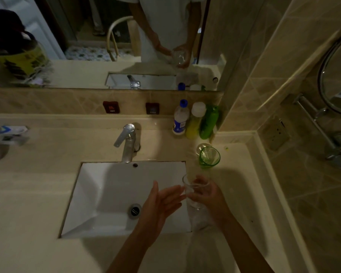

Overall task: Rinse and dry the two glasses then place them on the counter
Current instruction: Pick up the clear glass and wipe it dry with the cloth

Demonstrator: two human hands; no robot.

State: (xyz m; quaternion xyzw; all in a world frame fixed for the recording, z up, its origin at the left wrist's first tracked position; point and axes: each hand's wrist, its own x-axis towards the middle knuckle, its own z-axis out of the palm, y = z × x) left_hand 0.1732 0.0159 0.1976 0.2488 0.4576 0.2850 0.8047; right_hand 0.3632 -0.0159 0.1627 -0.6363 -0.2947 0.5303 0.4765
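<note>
right hand [209,198] fingers grasp clear glass [194,191] at sink [91,194] edge | left hand [159,203] fingers released

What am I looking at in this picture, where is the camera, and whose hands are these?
There is no machine here: a person wears one wide-angle camera on the head, looking down at a bathroom counter and its white sink. The right hand grips a clear glass at the sink's right edge. The left hand is open beside it, fingers straight. A green glass stands on the counter behind, near three bottles. The tap shows no running water. The mirror above repeats the scene.
</note>
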